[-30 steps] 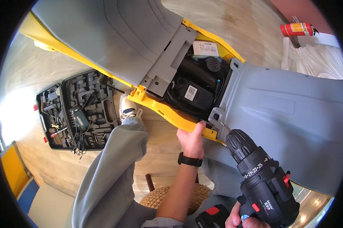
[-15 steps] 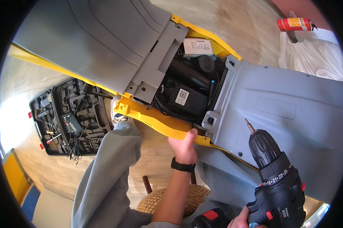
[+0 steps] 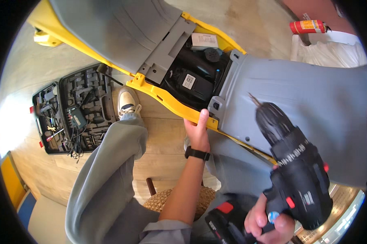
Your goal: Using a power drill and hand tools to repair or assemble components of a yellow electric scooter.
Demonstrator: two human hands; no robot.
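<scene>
My left hand (image 3: 197,132), with a black band on the wrist, grips the lower edge of a yellow side trim panel (image 3: 167,103), thumb on top. This panel runs along the near side of a grey and yellow machine body with an open bay (image 3: 197,73). Inside the bay are a black box with a white label (image 3: 188,82), dark cables and a silver labelled box (image 3: 204,40). In my right hand (image 3: 269,223) is a black cordless drill (image 3: 291,162), fingers wrapped round its handle. Its bit (image 3: 254,99) points up-left above the grey cover (image 3: 289,93), apart from the panel.
On the wooden floor at left lies an open black tool case (image 3: 80,110) with tools and cables. My shoe (image 3: 128,99) is beside it. Below my left arm is a woven stool (image 3: 159,200). A red fire extinguisher (image 3: 307,27) and a white bag (image 3: 334,53) are at the far right.
My left hand and the yellow trim panel have moved up, and the panel's left end now sits closer against the body. The drill has shifted slightly left and tilted. The view has shifted too.
</scene>
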